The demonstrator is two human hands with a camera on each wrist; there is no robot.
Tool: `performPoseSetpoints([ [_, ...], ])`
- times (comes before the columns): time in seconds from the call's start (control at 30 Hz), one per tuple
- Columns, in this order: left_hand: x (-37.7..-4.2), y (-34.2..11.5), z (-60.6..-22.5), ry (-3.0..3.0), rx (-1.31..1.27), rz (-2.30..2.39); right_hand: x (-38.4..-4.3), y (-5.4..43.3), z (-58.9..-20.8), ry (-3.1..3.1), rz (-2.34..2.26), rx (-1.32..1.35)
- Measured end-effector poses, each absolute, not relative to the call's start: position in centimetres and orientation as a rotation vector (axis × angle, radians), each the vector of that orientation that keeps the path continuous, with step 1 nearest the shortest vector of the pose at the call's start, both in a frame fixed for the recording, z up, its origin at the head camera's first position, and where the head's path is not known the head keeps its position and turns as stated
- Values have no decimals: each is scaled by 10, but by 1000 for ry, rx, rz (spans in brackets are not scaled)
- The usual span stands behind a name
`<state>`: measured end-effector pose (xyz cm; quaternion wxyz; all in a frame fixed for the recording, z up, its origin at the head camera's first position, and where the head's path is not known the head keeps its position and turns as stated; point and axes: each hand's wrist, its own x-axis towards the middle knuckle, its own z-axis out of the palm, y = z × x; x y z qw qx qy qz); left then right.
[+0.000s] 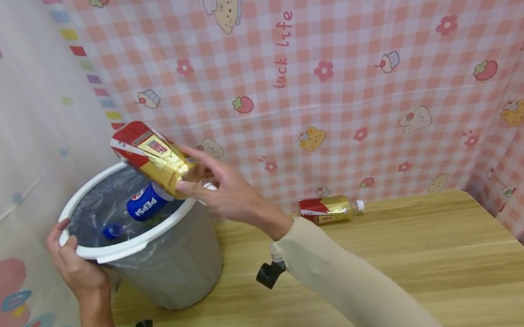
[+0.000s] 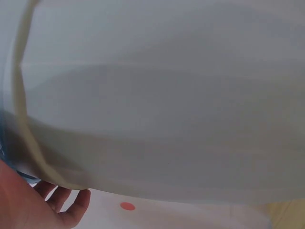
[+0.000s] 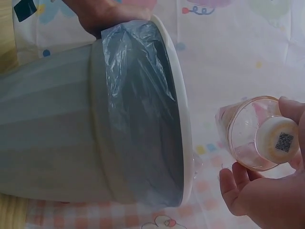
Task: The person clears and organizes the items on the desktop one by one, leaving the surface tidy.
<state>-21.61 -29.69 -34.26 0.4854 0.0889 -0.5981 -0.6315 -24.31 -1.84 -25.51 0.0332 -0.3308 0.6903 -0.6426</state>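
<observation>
A grey trash bin [image 1: 182,269] with a white rim stands at the left of the table, lined with a clear plastic bag [image 3: 133,71]. My left hand [image 1: 81,267] grips the rim on its left side. Over the far right part of the opening, my right hand [image 1: 234,194] holds a plastic bottle [image 1: 159,159] with a red and gold label. The bottle is tilted, its base up to the left and its white cap [image 3: 277,140] toward the palm. Inside the bin lies a bottle with a blue Pepsi label [image 1: 147,202] and a blue cap.
Another red and gold bottle [image 1: 327,210] with a white cap lies on its side at the table's back edge. Wood-grain table [image 1: 392,256] stretches to the right. Pink checked cloth [image 1: 354,98] hangs behind, and a pale printed cloth [image 1: 8,154] hangs at the left.
</observation>
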Motion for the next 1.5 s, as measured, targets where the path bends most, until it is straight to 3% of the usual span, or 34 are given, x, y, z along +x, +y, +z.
performPoseSetpoints([
  [0.67,-216,-297,-343,-1450,244,-1543,-246,-61,-251,2263,-1804,-1076],
  [1.5,-217,-296,-342,-1428,226,-1565,-259,-74,-263,2384,-1580,-1273],
])
